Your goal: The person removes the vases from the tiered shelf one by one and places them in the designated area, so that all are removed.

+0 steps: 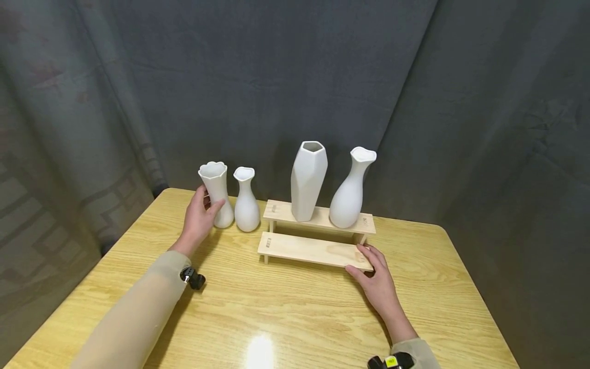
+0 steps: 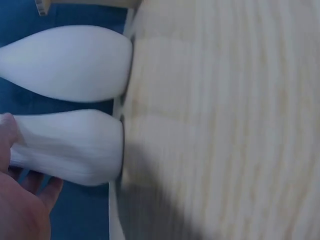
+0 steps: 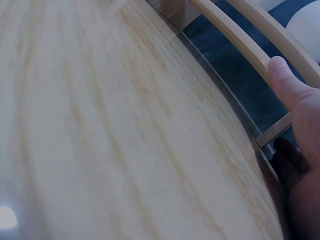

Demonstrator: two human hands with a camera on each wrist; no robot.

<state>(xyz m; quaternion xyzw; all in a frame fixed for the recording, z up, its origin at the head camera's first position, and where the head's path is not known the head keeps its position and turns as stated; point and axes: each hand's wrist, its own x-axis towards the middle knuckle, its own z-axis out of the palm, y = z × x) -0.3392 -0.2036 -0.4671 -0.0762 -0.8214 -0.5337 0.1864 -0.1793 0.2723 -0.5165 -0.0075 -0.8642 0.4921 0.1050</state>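
Observation:
At the left of the head view my left hand [image 1: 197,218] grips a white vase with a scalloped rim [image 1: 215,179], thumb on the near side and fingers round its far side. The left wrist view shows this vase [image 2: 75,145] upright with its base at the tabletop. Just right of it stands a smaller white vase with a wavy mouth [image 1: 247,205]. My right hand [image 1: 378,282] holds the right end of the lower board of a two-step wooden stand [image 1: 309,248]. Its thumb [image 3: 282,75] lies along the front edge, the other fingers around the end.
On the stand's upper step are a tall faceted white vase [image 1: 309,179] and a round-bellied white vase with a flared mouth [image 1: 350,197]. The wooden table [image 1: 286,307] reaches back to a dark grey curtain [image 1: 258,92].

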